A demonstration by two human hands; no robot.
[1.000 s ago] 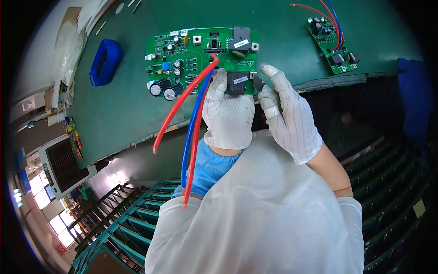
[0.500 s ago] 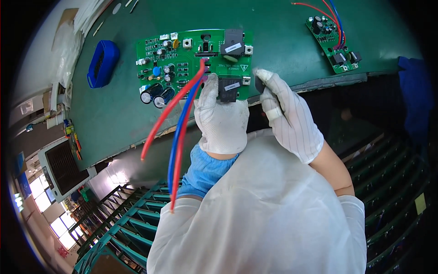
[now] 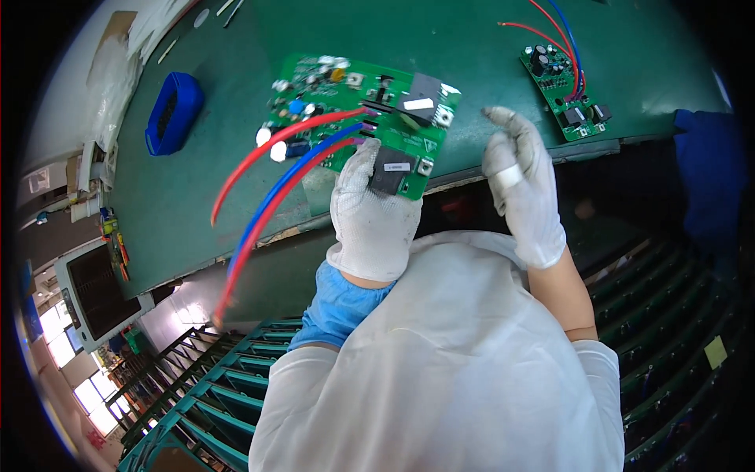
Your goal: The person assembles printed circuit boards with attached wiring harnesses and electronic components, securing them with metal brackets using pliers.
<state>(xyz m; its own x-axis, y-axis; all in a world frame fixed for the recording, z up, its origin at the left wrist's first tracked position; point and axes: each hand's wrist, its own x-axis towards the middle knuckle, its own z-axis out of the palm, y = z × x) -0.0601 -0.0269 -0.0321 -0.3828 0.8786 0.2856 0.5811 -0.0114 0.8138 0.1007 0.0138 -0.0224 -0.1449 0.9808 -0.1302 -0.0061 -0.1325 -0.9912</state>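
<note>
My left hand [image 3: 373, 208], in a white knitted glove, grips a green circuit board [image 3: 405, 138] by its near edge, the thumb lying on top beside a black block-shaped component [image 3: 391, 169]. The board is tilted and slightly blurred above the bench. Two red wires [image 3: 271, 153] and a blue wire [image 3: 287, 161] run from its middle and hang over to the left. To the right of the board, apart from it, is my right hand [image 3: 523, 185] in a white striped glove. Its index finger reaches out and the others are bent. I see nothing held in it.
On the green bench [image 3: 236, 94], a second wired circuit board [image 3: 562, 86] lies at the far right. A blue bin [image 3: 173, 114] stands at the left. Blue cloth [image 3: 708, 181] hangs at the right edge. Green racks [image 3: 212, 393] are below at the left.
The held board has turned clockwise and tilted, shifting slightly right, and its wires have swung left. My right hand has moved right, away from the board's edge.
</note>
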